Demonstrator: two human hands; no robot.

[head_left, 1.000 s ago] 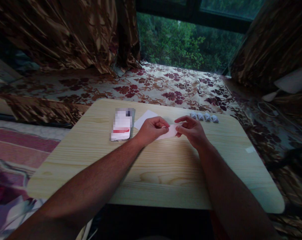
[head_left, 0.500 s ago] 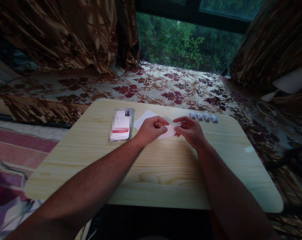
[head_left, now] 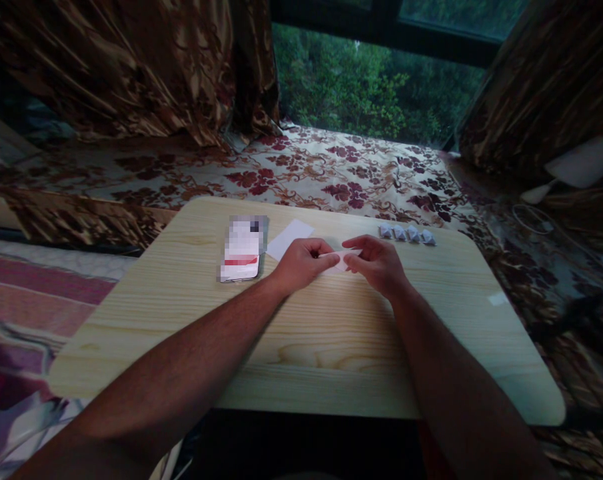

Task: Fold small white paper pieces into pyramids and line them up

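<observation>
- A small piece of white paper (head_left: 338,268) is between two bare hands, over the far half of a pale wooden bench (head_left: 331,347), near its middle; whether it touches the wood cannot be told.
- The left hand (head_left: 305,263) pinches the paper's left part, thumb on the near side, fingers curled behind.
- The right hand (head_left: 380,265) pinches its right part, the two thumbs close together.
- The paper looks very light and thin, probably crisp enough to take a crease yet easily bent or torn; a gentle thumb-and-finger pinch near its edges should suit.
- Left of the hands lie a flat white sheet (head_left: 290,237) and, farther left, a phone (head_left: 244,250), partly blurred.
- Far right, four small white peaked pieces (head_left: 408,234) sit in a row.
</observation>
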